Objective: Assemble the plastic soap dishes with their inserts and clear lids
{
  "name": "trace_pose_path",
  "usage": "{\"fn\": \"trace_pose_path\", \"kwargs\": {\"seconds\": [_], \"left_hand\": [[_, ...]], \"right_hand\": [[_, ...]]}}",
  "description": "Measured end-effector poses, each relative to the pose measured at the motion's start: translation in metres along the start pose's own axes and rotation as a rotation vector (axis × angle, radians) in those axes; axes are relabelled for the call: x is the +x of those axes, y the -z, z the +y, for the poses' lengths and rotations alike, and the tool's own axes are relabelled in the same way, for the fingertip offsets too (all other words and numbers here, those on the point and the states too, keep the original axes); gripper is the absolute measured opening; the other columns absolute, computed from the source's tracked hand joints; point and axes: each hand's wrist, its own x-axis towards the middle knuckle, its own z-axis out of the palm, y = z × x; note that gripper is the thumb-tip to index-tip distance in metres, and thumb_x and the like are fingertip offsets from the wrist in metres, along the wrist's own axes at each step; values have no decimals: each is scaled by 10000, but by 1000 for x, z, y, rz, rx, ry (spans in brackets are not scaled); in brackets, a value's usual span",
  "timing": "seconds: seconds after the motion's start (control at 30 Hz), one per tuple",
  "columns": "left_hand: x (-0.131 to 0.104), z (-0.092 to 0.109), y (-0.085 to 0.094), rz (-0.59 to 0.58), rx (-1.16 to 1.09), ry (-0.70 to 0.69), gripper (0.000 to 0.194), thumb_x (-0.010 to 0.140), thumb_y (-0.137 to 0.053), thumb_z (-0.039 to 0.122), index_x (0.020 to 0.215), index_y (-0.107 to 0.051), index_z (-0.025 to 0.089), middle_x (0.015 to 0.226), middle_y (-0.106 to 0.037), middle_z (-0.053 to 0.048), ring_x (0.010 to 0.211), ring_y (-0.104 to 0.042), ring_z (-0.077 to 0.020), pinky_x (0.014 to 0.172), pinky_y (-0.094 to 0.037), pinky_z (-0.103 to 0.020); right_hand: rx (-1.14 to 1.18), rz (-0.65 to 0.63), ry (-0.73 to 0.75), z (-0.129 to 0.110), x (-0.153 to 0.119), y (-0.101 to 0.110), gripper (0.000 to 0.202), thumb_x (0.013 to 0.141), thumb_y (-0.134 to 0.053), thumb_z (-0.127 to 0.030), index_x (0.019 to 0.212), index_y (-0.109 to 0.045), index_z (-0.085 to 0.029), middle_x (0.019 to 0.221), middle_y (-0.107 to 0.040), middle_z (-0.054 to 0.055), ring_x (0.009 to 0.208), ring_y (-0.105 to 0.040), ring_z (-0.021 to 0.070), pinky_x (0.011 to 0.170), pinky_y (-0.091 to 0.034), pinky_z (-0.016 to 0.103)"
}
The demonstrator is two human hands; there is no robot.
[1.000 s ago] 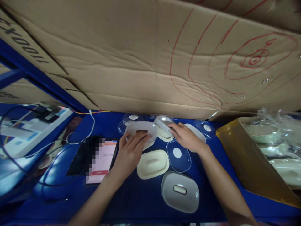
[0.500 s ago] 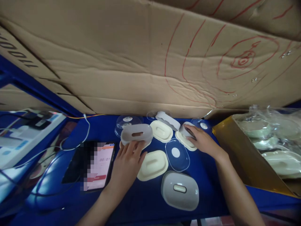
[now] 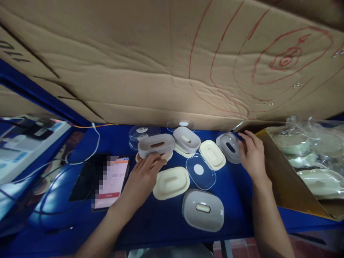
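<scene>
My left hand [image 3: 146, 173] is at the front edge of a grey oval dish [image 3: 142, 146] with a slot in its bottom. Its fingers are bent and close together; what they pinch, if anything, is hidden. A cream piece [image 3: 168, 156] shows under that dish. My right hand [image 3: 252, 154] is open, fingers apart, beside the right edge of another slotted grey dish [image 3: 228, 145]. Between them, a third grey dish [image 3: 193, 144] rests over a cream oval base [image 3: 180, 151]. Other cream bases [image 3: 212, 154] [image 3: 172, 182] lie nearby.
A clear oval lid [image 3: 206, 181] lies mid-table, and a grey dish with a cream insert [image 3: 193, 220] is nearer me. Clear lids [image 3: 134, 134] are at the back. A phone [image 3: 113, 182] lies left, a cardboard box [image 3: 290, 179] of wrapped dishes right. Cardboard [image 3: 120, 71] rises behind.
My right hand has moved right, set the grey dish down on the blue surface and let go. The middle grey dish, tilted before, now lies flatter over a cream base. My left-hand fingers have drawn together.
</scene>
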Motion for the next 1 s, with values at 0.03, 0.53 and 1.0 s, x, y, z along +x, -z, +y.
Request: {"fn": "trace_pose_path", "kwargs": {"seconds": [0.03, 0.53, 1.0], "left_hand": [[2, 0, 2, 45, -62, 4, 386, 978, -481, -14, 1186, -704, 221, 1128, -683, -87, 1027, -721, -238, 999, -574, -429], [10, -18, -15, 210, -280, -3, 277, 1024, -528, 18, 1052, -718, 218, 1140, -678, -79, 1148, -698, -197, 971, -595, -340], [-37, 109, 8, -147, -391, -336, 280, 1010, -663, 229, 1288, -691, 237, 1348, -684, -111, 1276, -642, -279, 1089, -594, -471]], "right_hand": [[-48, 33, 28, -3, -2, 0, 385, 1100, -482, -401, 1340, -710, -203, 1492, -643, 180, 1388, -595, 359, 1176, -447, 580], [223, -531, 496, -116, -103, 37, 379, 1037, -669, -508, 1300, -695, -236, 1206, -799, 59, 1050, -737, 264, 981, -548, 483], [387, -517, 265, -120, -132, 40, 371, 1076, -540, -293, 1433, -638, -292, 1338, -772, 43, 1171, -753, 247, 957, -638, 463]]}}
